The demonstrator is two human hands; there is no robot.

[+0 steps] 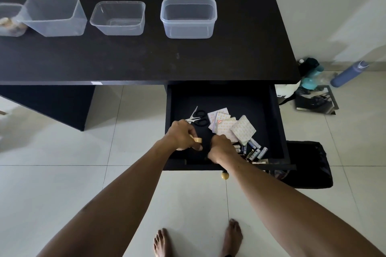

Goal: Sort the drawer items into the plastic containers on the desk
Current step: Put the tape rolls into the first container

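The black drawer [279, 131] stands pulled out under the desk. Inside it, my left hand [182, 134] grips a small beige tape roll [198, 140] at the front left. My right hand [221, 148] is curled, knuckles up, over the front middle; what its fingers hold is hidden. Scissors [199, 119] lie behind my left hand. Several white sticker sheets [229, 126] and several batteries [253, 149] lie to the right. Clear plastic containers stand in a row on the desk: a right one [189, 33], a middle one [119, 30] and a left one [54, 29].
A fourth container [10, 31] at the desk's left edge holds beige items. The desk top [146, 58] is black. A round knob [225, 175] sticks out of the drawer front. A blue bottle [348, 74], bags and a black sack [309, 165] sit on the tiled floor at right.
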